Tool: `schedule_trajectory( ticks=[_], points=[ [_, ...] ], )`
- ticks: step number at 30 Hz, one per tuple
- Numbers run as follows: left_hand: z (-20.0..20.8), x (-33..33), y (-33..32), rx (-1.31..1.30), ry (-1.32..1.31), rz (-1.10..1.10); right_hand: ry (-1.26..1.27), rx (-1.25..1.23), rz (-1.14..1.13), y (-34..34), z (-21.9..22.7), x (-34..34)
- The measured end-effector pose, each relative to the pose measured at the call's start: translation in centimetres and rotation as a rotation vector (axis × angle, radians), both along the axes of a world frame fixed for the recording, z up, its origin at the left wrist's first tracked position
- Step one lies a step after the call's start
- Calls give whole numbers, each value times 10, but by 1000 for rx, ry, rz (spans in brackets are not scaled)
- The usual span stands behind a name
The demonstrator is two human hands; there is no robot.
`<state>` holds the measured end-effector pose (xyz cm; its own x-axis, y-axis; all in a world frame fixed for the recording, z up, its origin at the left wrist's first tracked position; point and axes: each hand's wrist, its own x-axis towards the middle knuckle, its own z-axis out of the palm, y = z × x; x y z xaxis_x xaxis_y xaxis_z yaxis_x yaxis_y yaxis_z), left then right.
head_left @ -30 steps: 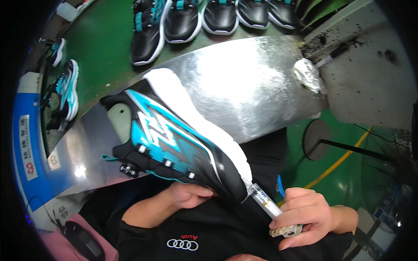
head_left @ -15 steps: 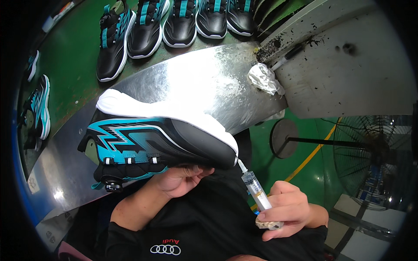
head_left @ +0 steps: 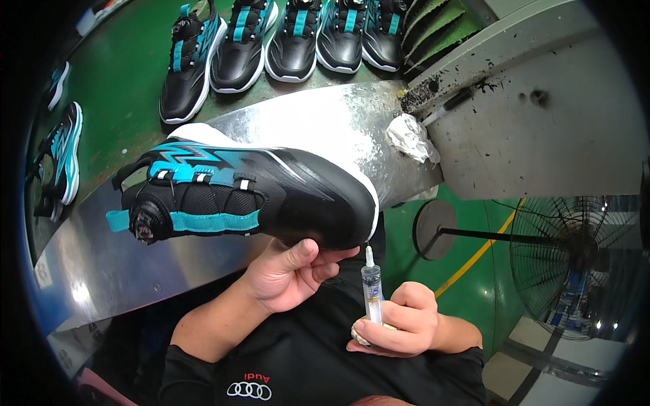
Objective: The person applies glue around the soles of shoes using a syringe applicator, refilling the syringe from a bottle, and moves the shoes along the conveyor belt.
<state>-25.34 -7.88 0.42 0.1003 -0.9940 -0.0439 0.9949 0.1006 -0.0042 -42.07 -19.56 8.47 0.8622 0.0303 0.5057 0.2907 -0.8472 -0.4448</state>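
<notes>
A black sneaker (head_left: 305, 196) with turquoise trim, a dial and a white sole lies on its side in the air, toe to the right. Under its toe half, my left hand (head_left: 284, 274) grips it from below, its thumb in view and other fingertips partly hidden by the shoe. My right hand (head_left: 403, 321) is closed round a clear syringe (head_left: 372, 287). The syringe points up, its thin tip at the edge of the sole by the toe; whether it touches is too fine to tell. Something beige and crumpled shows at the syringe's lower end, beneath my fingers.
Several matching sneakers (head_left: 291, 51) stand in a row on the green surface beyond the metal ledge (head_left: 305, 115). More shoes (head_left: 66, 155) sit at far left. A crumpled white cloth (head_left: 409, 137) and a dark-handled tool (head_left: 450, 105) lie by the grey panel. A black fan (head_left: 575, 250) stands at right.
The sneaker has rolled so its laces and dial face up more. My right hand and the syringe have shifted left, and the syringe stands more upright, staying at the toe edge.
</notes>
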Motion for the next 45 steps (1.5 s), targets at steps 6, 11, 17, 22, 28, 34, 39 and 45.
schedule_trajectory(
  ticks=[6,11,17,22,28,34,39,45],
  points=[
    [3,1,-2,7,-7,-17,-39,-88,17,-1,-8,3],
    [2,2,-5,38,-118,0,-34,-125,3,-3,-12,6],
    [-7,0,8,18,-35,-81,-156,-122,-42,-15,-9,-17],
    [1,0,112,369,-104,75,51,-95,-156,-38,-55,5],
    [11,10,166,709,-482,452,61,21,-87,-49,-104,81],
    [7,48,178,803,-660,688,36,42,-137,-50,-108,109],
    [3,169,163,776,-901,707,63,37,-126,-55,-108,107],
    [-10,329,66,811,-1006,584,108,25,-180,-54,-101,104]
  ],
)
